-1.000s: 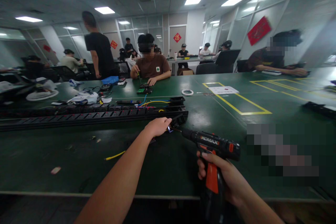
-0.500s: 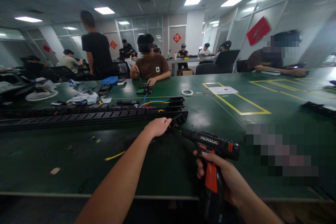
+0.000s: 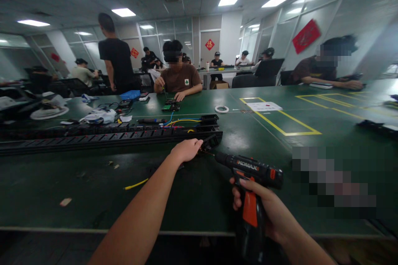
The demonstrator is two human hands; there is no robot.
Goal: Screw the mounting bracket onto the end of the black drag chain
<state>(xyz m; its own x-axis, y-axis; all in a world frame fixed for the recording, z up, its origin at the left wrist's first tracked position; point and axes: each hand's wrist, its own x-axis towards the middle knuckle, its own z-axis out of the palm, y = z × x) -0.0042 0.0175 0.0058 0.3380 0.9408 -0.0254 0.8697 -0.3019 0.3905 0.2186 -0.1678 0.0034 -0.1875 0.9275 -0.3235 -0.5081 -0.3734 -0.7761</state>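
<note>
My right hand (image 3: 250,194) is wrapped round the grip of a black and orange cordless drill (image 3: 248,167). The drill lies level and points left, its thin bit reaching a small black part (image 3: 211,143). On that part my left hand (image 3: 187,150) is closed, its fingers at the left side near the tip of the bit. What exactly the fingers pinch is partly hidden by the hand. Just behind runs a long black power strip (image 3: 124,136) with a row of sockets, stretching to the left. A yellow cable (image 3: 136,184) pokes out beside my left forearm.
Blue and yellow wires (image 3: 183,121) lie behind the strip with a black screwdriver-like tool (image 3: 151,121). A white tape roll (image 3: 222,109) and a paper sheet (image 3: 265,106) are farther back on the green table (image 3: 248,128). Opposite, a co-worker (image 3: 183,76) handles a circuit board (image 3: 171,104).
My hands, the drill and the black part stay almost exactly where they were. In the background, the standing person in black has shifted slightly to the right.
</note>
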